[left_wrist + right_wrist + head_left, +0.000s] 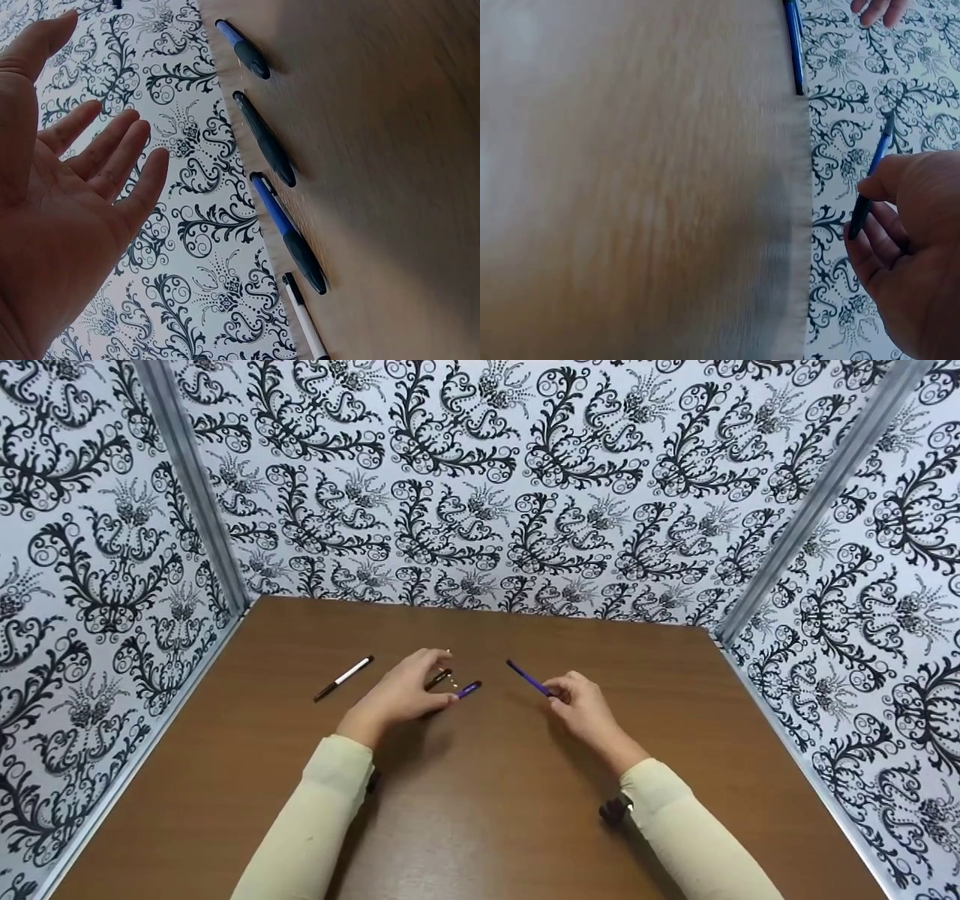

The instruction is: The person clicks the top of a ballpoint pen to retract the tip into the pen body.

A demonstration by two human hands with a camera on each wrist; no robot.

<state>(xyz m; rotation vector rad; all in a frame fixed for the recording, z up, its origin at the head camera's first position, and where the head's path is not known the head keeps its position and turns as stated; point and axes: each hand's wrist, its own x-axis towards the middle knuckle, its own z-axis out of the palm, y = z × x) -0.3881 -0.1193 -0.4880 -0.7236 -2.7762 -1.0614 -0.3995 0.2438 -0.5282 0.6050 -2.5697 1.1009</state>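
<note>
My right hand [589, 709] pinches a blue pen [529, 678] by its dark end, between thumb and fingertips. The pen's blue barrel slants up and away to the left; in the right wrist view the hand and pen [880, 154] show against the patterned wall. My left hand [405, 690] hovers over the pens lying on the table, its fingers loosely spread and holding nothing. Close by it are a black pen [437, 680] and another blue pen [469, 688], both partly hidden by the hand. The left wrist view shows one more blue pen [279, 217] in the row.
A white pen with black ends [343, 678] lies left of my left hand, the outermost in the row. The brown wooden table [465, 825] is bounded at the back and sides by walls [480, 495] in black-and-white scroll print.
</note>
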